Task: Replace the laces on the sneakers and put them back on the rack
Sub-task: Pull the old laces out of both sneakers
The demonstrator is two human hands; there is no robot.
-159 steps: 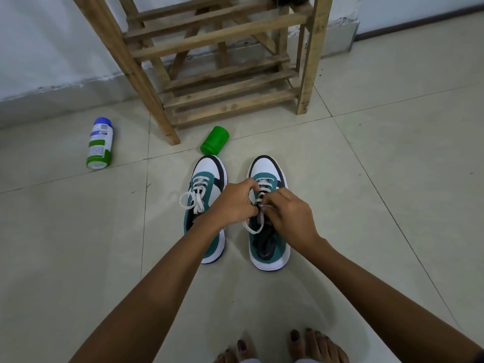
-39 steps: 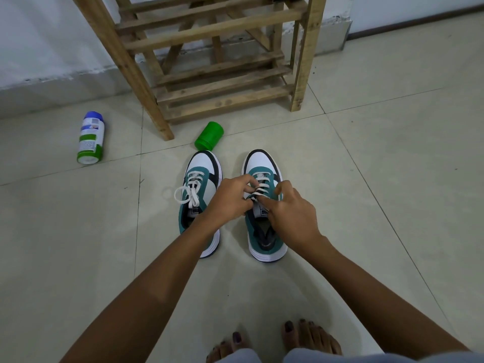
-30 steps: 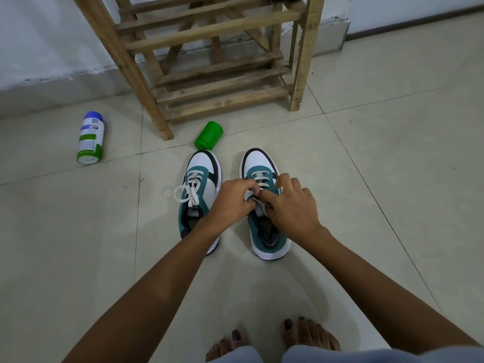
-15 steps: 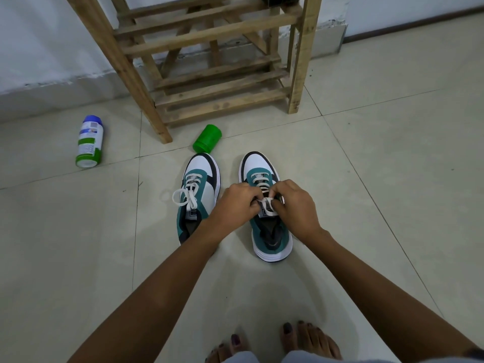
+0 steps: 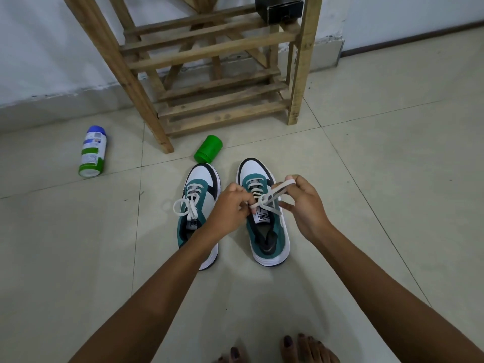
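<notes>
Two teal, white and black sneakers stand side by side on the tiled floor, toes toward the rack. The left sneaker [image 5: 199,203] has its white lace tied in a bow. Over the right sneaker [image 5: 267,231] my left hand [image 5: 230,208] pinches one end of the white lace [image 5: 272,196] and my right hand [image 5: 303,205] pinches a loop of it, pulled out to the right. The lace crosses in a knot between my hands, above the tongue. The wooden shoe rack [image 5: 214,66] stands just behind the sneakers.
A green cylindrical cap [image 5: 208,149] lies on the floor by the left sneaker's toe. A white, green and blue spray can [image 5: 93,151] lies further left. A dark box [image 5: 279,7] sits on an upper rack shelf. My bare toes [image 5: 301,349] show at the bottom edge.
My hands have drawn apart from a tight huddle over the right sneaker's tongue. The lace now stretches between them, with a loop pulled out by my right hand.
</notes>
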